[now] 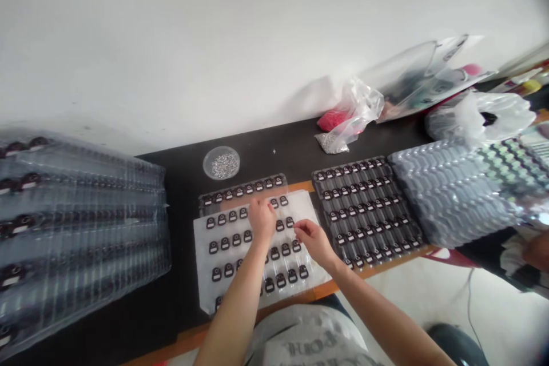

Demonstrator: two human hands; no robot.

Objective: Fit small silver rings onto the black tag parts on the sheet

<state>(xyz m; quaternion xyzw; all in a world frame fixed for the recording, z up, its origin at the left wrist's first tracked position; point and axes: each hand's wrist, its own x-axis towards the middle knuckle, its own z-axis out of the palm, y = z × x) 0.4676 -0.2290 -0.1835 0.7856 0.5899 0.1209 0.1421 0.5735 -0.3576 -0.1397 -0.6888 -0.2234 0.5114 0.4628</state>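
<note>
Rows of small black parts with white labels sit in a clear tray on a white sheet [203,263] in front of me. Over its upper middle is my left hand [262,218], fingers curled closed; what they hold, if anything, is hidden. My right hand [309,235] is pinched beside a black part [290,222] near the sheet's right side; anything between its fingertips is too small to name. Behind the sheet lies another tray of black parts [249,189]. A round clear dish [222,163] of tiny silvery pieces stands farther back.
Tall stacked trays [128,229] fill the left. A filled dark tray [364,211] lies to the right, then more clear trays [446,194]. Bags of red [332,120] and silvery pieces [332,143] lie behind. Another person's arm [536,251] shows at the right edge.
</note>
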